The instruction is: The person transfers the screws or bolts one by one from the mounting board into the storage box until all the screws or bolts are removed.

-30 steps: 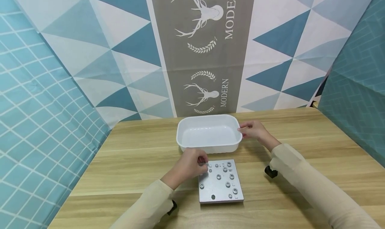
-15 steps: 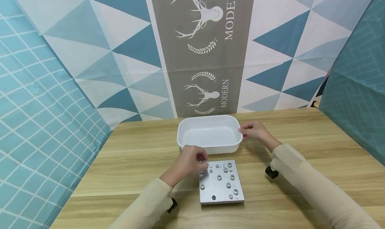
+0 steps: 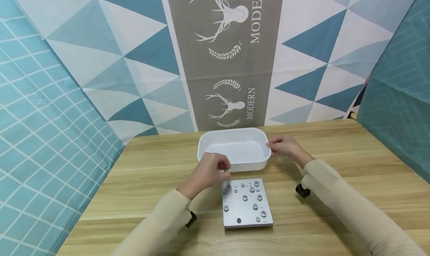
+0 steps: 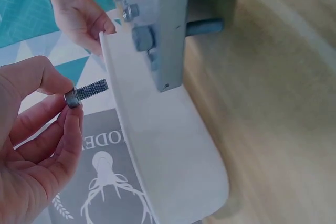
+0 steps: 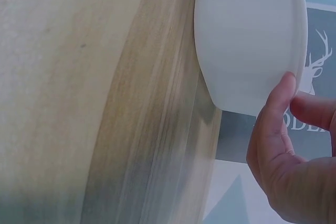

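My left hand [image 3: 210,171] pinches a metal bolt [image 4: 89,92] by its head between thumb and fingertips, its threaded shank pointing away from the hand. That hand is above the table, between the silver metal plate [image 3: 238,207] and the near wall of a white plastic tub [image 3: 235,151]. Several bolts stand in the plate, and one shank [image 4: 206,27] sticks out of its underside in the left wrist view. At the tub's right end, my right hand [image 3: 285,146] pinches the rim between thumb and fingers. The bare inside of the tub shows in the head view.
Plate and tub rest on a wooden table [image 3: 154,196], the tub behind the plate. A patterned cloth backdrop [image 3: 144,62] rises behind the table's far edge. Blue tiled cloth [image 3: 50,136] hangs at the left and green cloth [image 3: 396,99] at the right.
My left hand has risen off the plate's far left corner with the bolt and moved toward the tub, uncovering that corner. My right hand stays on the tub's rim.
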The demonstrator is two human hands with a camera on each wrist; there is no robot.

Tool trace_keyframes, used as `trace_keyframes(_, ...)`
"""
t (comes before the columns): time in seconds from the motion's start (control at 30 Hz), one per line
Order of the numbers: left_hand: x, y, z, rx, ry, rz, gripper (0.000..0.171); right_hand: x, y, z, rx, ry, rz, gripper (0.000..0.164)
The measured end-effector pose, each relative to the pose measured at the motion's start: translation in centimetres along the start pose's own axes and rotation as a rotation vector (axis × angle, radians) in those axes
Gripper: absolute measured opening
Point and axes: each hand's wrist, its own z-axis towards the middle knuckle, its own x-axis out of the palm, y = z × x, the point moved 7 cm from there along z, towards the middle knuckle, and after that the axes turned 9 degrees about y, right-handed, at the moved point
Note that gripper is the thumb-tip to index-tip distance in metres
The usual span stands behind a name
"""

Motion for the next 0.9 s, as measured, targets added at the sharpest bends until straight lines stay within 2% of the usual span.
trace_keyframes(0.2, -1.0, 0.3, 1.2, 0.011, -0.027, 0.047, 0.005, 0.0, -0.1, 0.1, 0.022, 0.009, 0.017, 0.044)
trace_keyframes(0.47, -2.8, 1.9, 2.5, -0.012, -0.047, 0.057, 0.004, 0.1, -0.5, 0.2, 0.035, 0.076, 0.094, 0.048)
trace_keyframes(0.67, -3.3, 3.4, 2.9, -0.076, -0.013, 0.027, 0.005, 0.0, -0.6, 0.3, 0.038, 0.105, 0.122, 0.049)
trace_keyframes(0.9, -3.4, 4.3, 3.9, -0.095, 0.02, 0.02, 0.003, 0.1, -0.4, 0.2, 0.053, 0.122, 0.136, 0.05)
